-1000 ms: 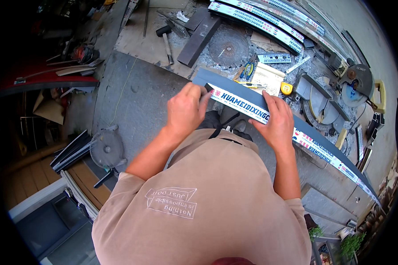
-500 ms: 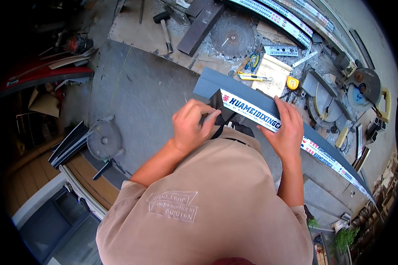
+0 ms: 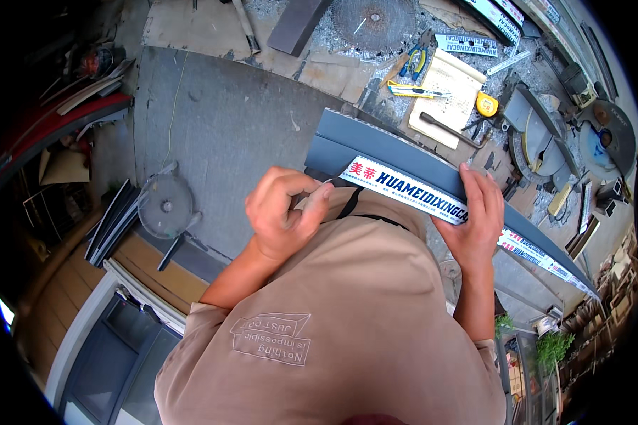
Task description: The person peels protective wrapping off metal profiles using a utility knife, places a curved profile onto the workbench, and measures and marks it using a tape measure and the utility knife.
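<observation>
we look down from the wearer's head through the left of two fisheye cameras, close above the tan shirt (image 3: 390,304), left hand (image 3: 283,214) and right hand (image 3: 477,216); the work surface (image 3: 202,30) lies farther off at the top, edges bending toward our dark rim.

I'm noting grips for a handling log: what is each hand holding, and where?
Right hand: the long grey profile, across its width, partway along. Left hand: the white printed film, apparently pinched at its loose end.
</observation>
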The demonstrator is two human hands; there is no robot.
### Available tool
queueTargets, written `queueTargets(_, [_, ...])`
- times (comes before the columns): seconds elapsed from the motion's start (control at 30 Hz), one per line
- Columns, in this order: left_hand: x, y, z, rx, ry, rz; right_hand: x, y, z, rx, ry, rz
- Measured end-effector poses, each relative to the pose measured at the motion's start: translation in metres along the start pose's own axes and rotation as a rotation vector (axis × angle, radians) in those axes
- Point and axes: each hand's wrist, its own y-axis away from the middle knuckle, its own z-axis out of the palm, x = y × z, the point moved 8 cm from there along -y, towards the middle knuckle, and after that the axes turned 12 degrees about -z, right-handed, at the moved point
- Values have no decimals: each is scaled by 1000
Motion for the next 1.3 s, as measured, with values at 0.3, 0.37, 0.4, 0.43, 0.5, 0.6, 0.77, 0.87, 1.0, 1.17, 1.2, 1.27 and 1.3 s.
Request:
queueTargets(0.3, [-16,-16,0,24,21,-124,2,-3,2,2,-7,6])
queueTargets(0.37, [-20,-20,0,33,-33,-157,2,-4,1,6,-3,3])
queueTargets(0.4, [-21,-21,1,31,-33,-157,2,-5,1,6,-3,5])
queueTargets(0.43, [-24,-22,2,31,-58,-167,2,-5,0,4,-8,4])
queueTargets(0.5, [-25,-25,3,31,-83,-175,3,-6,1,2,-13,5])
queueTargets(0.6, [-26,-27,6,14,-113,-227,3,-6,1,1,-25,-2])
queueTargets(0.77, [-32,-33,5,9,-176,-251,3,-7,1,-3,-35,6])
queueTargets(0.87, [-33,-36,13,-36,-89,-281,4,-8,0,18,-30,-3])
queueTargets(1.0, [-39,-38,18,-83,-81,-372,4,-8,-2,20,-30,-3])
queueTargets(1.17, [-79,-40,6,-9,170,-565,2,-7,-3,9,-29,-7])
queueTargets(1.2, [-81,-39,6,-9,171,-566,1,-7,-4,8,-27,-7])
queueTargets(1.27, [-81,-35,9,-66,313,-565,0,-6,-5,19,-9,-11])
queueTargets(1.3, [-80,-33,8,-65,316,-566,-1,-6,-5,17,-8,-12])
